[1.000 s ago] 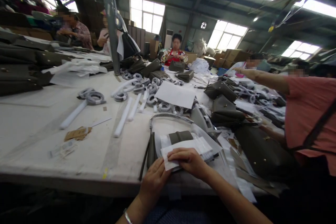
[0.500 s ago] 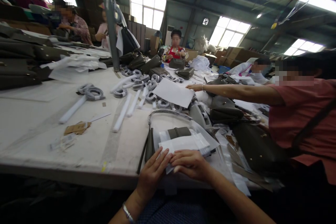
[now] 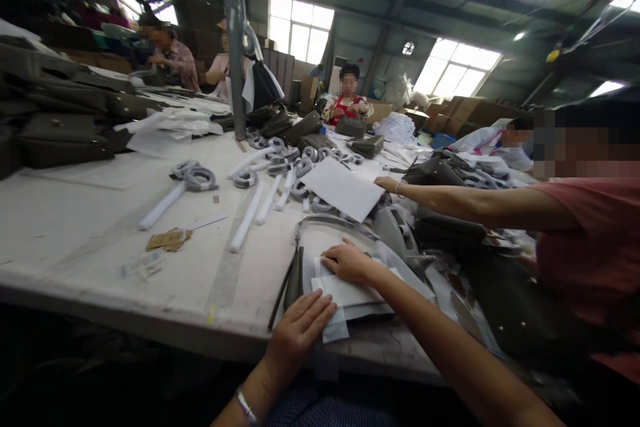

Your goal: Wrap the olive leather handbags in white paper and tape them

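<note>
A dark olive handbag (image 3: 294,283) lies on the table's near edge, its wrapped handle (image 3: 336,220) arching behind it. White sheets of wrapping paper (image 3: 353,292) cover its upper side. My left hand (image 3: 301,325) rests with fingers stretched out and together at the paper's left front corner. Farther back, my right hand (image 3: 349,263) lies palm down on the sheets, fingers extended. Neither hand is wrapped round anything. The right forearm hides part of the bag and paper.
Coiled wrapped straps (image 3: 200,178) and white foam tubes (image 3: 247,217) lie on the white table (image 3: 190,287). A co-worker's arm (image 3: 450,203) reaches in from the right to a white sheet (image 3: 343,188). Brown tags (image 3: 169,239) lie at left; a post (image 3: 235,60) stands behind.
My right hand has moved from beside the left hand to farther back over the paper. My left hand stays at the near corner. The view has shifted slightly left.
</note>
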### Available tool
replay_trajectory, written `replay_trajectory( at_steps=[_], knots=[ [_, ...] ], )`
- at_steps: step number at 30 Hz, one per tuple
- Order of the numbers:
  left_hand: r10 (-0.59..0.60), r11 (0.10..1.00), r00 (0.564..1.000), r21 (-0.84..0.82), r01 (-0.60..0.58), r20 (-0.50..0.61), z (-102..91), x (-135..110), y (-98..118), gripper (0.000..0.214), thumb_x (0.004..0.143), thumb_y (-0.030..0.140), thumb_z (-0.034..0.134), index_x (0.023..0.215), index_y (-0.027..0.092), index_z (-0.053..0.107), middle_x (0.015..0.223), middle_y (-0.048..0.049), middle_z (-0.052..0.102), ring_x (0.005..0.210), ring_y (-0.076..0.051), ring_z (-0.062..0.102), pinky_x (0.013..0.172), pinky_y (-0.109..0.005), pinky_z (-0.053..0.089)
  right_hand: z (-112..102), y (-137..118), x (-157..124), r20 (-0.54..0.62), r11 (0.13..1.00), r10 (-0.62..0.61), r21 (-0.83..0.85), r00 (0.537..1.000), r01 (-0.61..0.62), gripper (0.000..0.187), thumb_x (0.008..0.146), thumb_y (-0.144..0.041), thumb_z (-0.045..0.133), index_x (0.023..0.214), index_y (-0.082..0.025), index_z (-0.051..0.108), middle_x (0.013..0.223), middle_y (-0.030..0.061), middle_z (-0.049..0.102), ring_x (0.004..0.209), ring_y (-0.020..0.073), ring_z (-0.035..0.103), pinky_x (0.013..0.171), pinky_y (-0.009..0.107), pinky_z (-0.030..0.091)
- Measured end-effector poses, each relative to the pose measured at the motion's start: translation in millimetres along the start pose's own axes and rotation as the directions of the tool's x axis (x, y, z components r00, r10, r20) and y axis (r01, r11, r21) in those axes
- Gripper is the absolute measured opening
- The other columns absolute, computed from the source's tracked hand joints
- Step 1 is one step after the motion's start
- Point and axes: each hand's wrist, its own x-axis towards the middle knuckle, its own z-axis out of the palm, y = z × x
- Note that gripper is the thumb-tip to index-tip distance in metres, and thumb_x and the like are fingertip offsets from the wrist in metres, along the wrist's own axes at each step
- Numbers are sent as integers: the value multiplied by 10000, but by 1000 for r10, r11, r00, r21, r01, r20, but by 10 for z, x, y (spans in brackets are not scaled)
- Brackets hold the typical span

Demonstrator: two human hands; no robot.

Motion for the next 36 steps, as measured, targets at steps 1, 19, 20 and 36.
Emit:
replay_trajectory(
  at_steps=[1, 19, 20, 36],
  knots=[
    [9, 1000, 1000, -8, -9, 4, -14, -2, -35, 414, 993, 108, 431, 1392, 180, 515, 1358, -51, 622, 1339, -218, 495, 1084, -397, 484, -5, -5, 24, 13, 1000, -9, -3, 1000, 9, 316, 995, -323, 455, 955, -209, 746, 1057, 72, 757, 1036, 222, 665, 1095, 425, 293],
    [105, 994, 992, 15, -107, 64, -145, 20, -191, 417, 987, 111, 445, 1394, 175, 513, 1317, -74, 650, 1253, -206, 580, 1063, -399, 508, 287, -394, -608, -193, 991, -123, 33, 973, 132, 346, 1005, -210, 431, 1304, -130, 584, 1331, 132, 629, 1315, 264, 517, 1103, 451, 395],
    [108, 994, 993, 13, -108, 58, -149, 23, -191, 416, 989, 118, 443, 1395, 180, 512, 1308, -74, 656, 1243, -203, 588, 1059, -395, 510, 298, -397, -705, -211, 989, -126, 55, 969, 141, 360, 1015, -232, 418, 1327, -139, 571, 1358, 122, 612, 1319, 253, 513, 1116, 448, 384],
    [42, 996, 999, -74, -40, 29, -121, 25, -197, 474, 949, 91, 490, 1411, 197, 482, 1285, -78, 670, 1221, -212, 607, 1016, -396, 542, 635, -598, -1105, -729, 932, -197, 68, 655, 355, 221, 947, -149, 532, 1061, -249, 693, 1142, 41, 734, 1075, 144, 675, 1059, 377, 437]
  ],
)
